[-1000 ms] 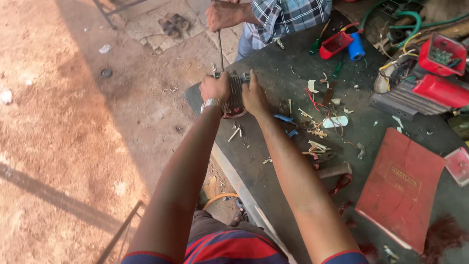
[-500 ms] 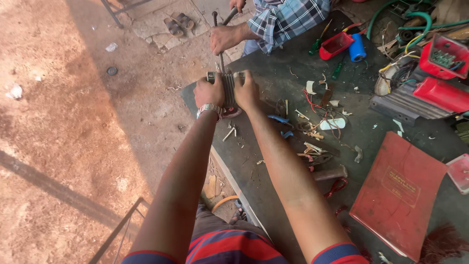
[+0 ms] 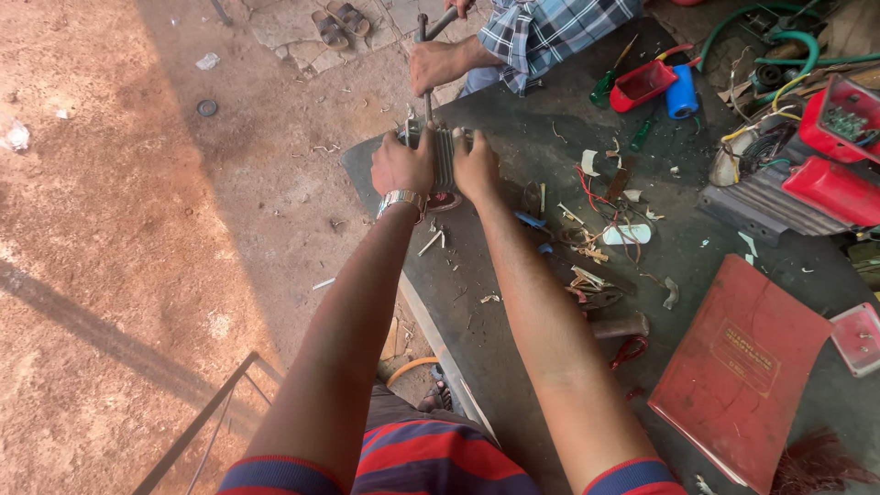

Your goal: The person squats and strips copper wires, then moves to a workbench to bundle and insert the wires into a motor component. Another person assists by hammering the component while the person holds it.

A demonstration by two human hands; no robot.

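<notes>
Both my arms stretch forward to the far corner of a dark workbench (image 3: 513, 302). My left hand (image 3: 400, 167), with a silver wristwatch, and my right hand (image 3: 477, 169) clamp a ribbed grey metal housing (image 3: 445, 154) from either side. Another person in a checked shirt (image 3: 550, 32) stands across the bench. One of that person's hands (image 3: 438, 64) grips a thin metal rod (image 3: 424, 78) that stands upright on the housing's far end.
Wire scraps, paper bits and small tools litter the bench centre (image 3: 596, 238). A red book (image 3: 742, 367) lies at right, red machine parts (image 3: 830, 156) and green hose (image 3: 779, 37) at far right. Sandals (image 3: 339, 23) lie on the dirt ground at left.
My hands keep their grip on the housing. The other person's hand and rod have come down onto its far end.
</notes>
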